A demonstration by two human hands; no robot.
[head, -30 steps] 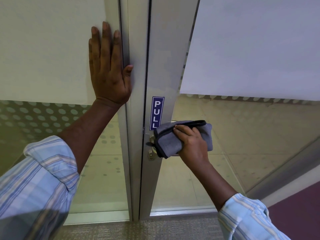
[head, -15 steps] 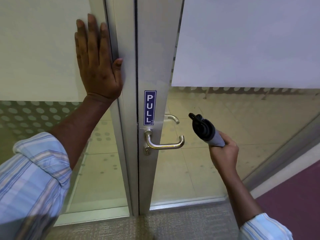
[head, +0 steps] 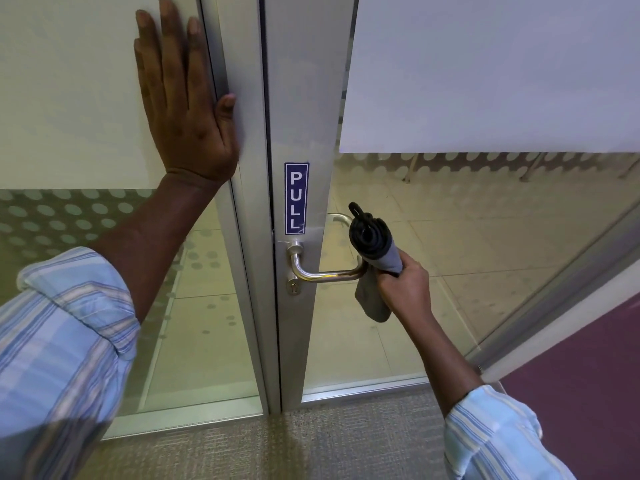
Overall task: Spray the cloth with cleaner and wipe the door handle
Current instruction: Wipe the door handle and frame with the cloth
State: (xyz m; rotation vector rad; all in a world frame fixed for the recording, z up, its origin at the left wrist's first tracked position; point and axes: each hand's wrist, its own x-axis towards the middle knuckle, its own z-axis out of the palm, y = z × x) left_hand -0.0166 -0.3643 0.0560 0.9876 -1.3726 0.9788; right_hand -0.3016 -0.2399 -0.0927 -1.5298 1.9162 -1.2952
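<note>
- The glass door (head: 485, 271) is filling the right half of the view, frosted above and dotted along a band below, with its metal frame (head: 304, 116) running down the middle.
- The fixed glass panel (head: 69, 98) is standing just beside it on the left.
- The left hand (head: 187, 109) is lying flat and open against that panel — fingers spread upward, thumb touching the frame edge.
- The right hand (head: 405, 289) is closing around the cloth (head: 375, 251), a grey one with dark trim, bunched into a roll that is sticking up out of the fist while a loose corner is hanging below.
- The cloth is touching the free end of the door handle (head: 325, 273), a steel lever on the door's left edge.
- A blue PULL sticker (head: 296, 198) is sitting just above the handle's base — a keyhole (head: 293, 288) just below it.
</note>
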